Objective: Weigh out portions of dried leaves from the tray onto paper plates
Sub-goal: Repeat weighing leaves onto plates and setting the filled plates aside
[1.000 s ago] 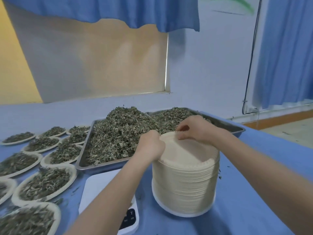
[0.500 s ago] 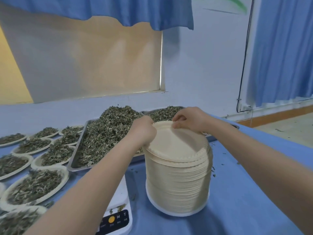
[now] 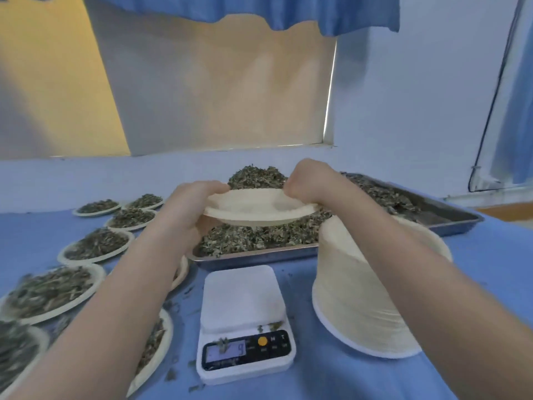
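Filled plates (image 3: 96, 245) of leaves lie in rows at left. The left hand (image 3: 191, 206) grips the near-left rim of one empty plate (image 3: 253, 207); the right hand (image 3: 307, 180) pinches its far-right rim. Half a second ago this plate still sat on the stack (image 3: 363, 298); it is now lifted clear and held level above the tray (image 3: 450, 217), behind the scale (image 3: 245, 321). Separation appears complete; placing on the scale likely follows. The plate is pale, shallow, unbent, empty.
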`<state>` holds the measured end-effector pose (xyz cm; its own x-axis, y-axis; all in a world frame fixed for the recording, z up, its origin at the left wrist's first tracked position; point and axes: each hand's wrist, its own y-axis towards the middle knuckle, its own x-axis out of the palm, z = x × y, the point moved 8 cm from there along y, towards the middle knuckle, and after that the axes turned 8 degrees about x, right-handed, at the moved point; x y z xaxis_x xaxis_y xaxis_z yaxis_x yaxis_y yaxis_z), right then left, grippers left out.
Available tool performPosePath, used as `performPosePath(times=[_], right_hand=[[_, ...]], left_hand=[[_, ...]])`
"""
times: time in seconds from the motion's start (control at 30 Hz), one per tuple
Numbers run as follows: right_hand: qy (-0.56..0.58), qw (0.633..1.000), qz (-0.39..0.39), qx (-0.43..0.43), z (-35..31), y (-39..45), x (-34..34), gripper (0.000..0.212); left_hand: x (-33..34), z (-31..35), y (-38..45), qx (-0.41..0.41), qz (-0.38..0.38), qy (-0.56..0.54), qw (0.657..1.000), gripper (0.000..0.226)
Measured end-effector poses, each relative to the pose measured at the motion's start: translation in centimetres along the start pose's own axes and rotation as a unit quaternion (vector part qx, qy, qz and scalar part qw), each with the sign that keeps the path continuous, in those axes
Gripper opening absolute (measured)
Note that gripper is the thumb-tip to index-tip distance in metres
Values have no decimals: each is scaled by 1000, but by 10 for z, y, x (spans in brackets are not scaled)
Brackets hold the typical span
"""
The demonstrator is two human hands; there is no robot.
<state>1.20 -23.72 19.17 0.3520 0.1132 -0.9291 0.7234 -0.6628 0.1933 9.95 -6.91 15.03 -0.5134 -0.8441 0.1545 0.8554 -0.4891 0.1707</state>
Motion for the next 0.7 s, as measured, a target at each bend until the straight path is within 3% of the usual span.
performPosePath(times=[0.07,0.17,0.33,0.5,0.67,0.7], right_hand=[[21,999,-20,17,-16,-5,31,34],[99,993,-32,50,-10,-15,78,34],[301,948,6,104,17,-38,128,22],[519,839,-18,164,38,-60,167,19],[550,809,-65,200,45,-61,188,32],[548,809,-75,200,45,-61,191,43]], left_hand=[[-27,-14,-11,-2,43,-90,995,1],[-53,-49,-18,-3,80,-118,990,10],[-63,-103,-19,21,93,140,985,37],[-60,-141,-22,-8,97,175,980,50],[-57,-154,-24,-50,87,156,983,54],[-57,-155,-25,-50,88,146,984,57]])
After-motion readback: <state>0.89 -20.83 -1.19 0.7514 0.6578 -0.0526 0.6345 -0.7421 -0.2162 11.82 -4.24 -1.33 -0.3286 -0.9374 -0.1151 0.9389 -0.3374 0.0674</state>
